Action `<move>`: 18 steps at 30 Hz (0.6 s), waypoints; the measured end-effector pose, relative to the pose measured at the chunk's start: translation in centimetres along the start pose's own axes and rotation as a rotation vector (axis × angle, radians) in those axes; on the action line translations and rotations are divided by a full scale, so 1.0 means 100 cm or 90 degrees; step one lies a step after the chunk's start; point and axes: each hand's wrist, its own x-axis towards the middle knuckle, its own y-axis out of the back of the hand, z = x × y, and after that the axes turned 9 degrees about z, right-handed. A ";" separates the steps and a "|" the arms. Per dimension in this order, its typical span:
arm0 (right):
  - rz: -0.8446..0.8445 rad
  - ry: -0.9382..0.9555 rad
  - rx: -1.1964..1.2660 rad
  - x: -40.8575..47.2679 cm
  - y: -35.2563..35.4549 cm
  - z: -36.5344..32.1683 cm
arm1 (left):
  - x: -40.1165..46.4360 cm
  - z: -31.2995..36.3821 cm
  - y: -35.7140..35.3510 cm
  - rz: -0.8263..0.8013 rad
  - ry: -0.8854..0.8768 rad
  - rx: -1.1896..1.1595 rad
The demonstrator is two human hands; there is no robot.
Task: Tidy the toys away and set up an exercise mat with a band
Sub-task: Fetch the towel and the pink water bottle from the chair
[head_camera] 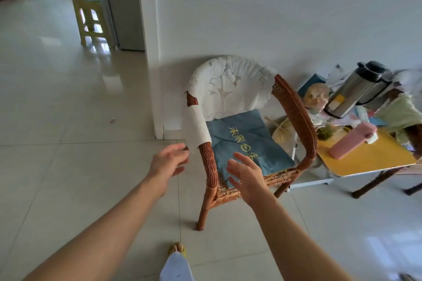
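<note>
A brown wicker armchair (294, 107) stands against the white wall, with a white embroidered cover over its back and a blue cushion (246, 143) on the seat. My left hand (167, 163) is stretched out with relaxed fingers just left of the chair's near armrest, holding nothing. My right hand (247, 175) hovers open in front of the seat's front edge, fingers spread, also holding nothing. A doll (316, 97) lies among clutter on the table to the right. No mat or band is in view.
A low yellow-topped table (370, 157) at the right carries a steel thermos (356, 89), a pink case (351, 140) and papers. A green stool (92, 19) stands by a doorway at the far left. Pale tiled floor (68, 121) spreads left. My foot (178, 250) is below.
</note>
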 end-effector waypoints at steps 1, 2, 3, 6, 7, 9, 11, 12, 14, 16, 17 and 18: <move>0.002 -0.010 0.005 0.010 -0.009 -0.006 | 0.011 0.005 -0.002 0.002 0.000 0.003; 0.008 -0.016 0.007 0.026 -0.021 -0.013 | 0.027 0.013 -0.006 0.005 -0.002 0.008; 0.014 -0.025 0.008 0.042 -0.033 -0.020 | 0.044 0.020 -0.010 0.010 0.000 0.009; 0.041 -0.054 -0.014 0.073 -0.058 -0.030 | 0.073 0.037 -0.015 0.027 0.004 0.015; 0.046 -0.069 -0.022 0.085 -0.066 -0.031 | 0.083 0.040 -0.017 0.029 0.005 0.015; 0.062 -0.104 -0.038 0.106 -0.080 -0.031 | 0.097 0.045 -0.020 0.029 0.005 0.015; 0.093 -0.134 -0.076 0.126 -0.093 -0.031 | 0.109 0.050 -0.024 0.030 0.003 0.014; 0.103 -0.150 -0.102 0.138 -0.099 -0.030 | 0.116 0.050 -0.025 0.037 0.004 0.013; 0.112 -0.175 -0.143 0.156 -0.108 -0.027 | 0.125 0.051 -0.027 0.051 0.006 0.013; 0.113 -0.207 -0.177 0.172 -0.114 -0.021 | 0.132 0.049 -0.028 0.070 0.010 0.011; 0.112 -0.220 -0.189 0.177 -0.115 -0.019 | 0.135 0.047 -0.028 0.077 0.013 0.012; 0.110 -0.236 -0.196 0.185 -0.116 -0.016 | 0.138 0.046 -0.029 0.088 0.018 0.012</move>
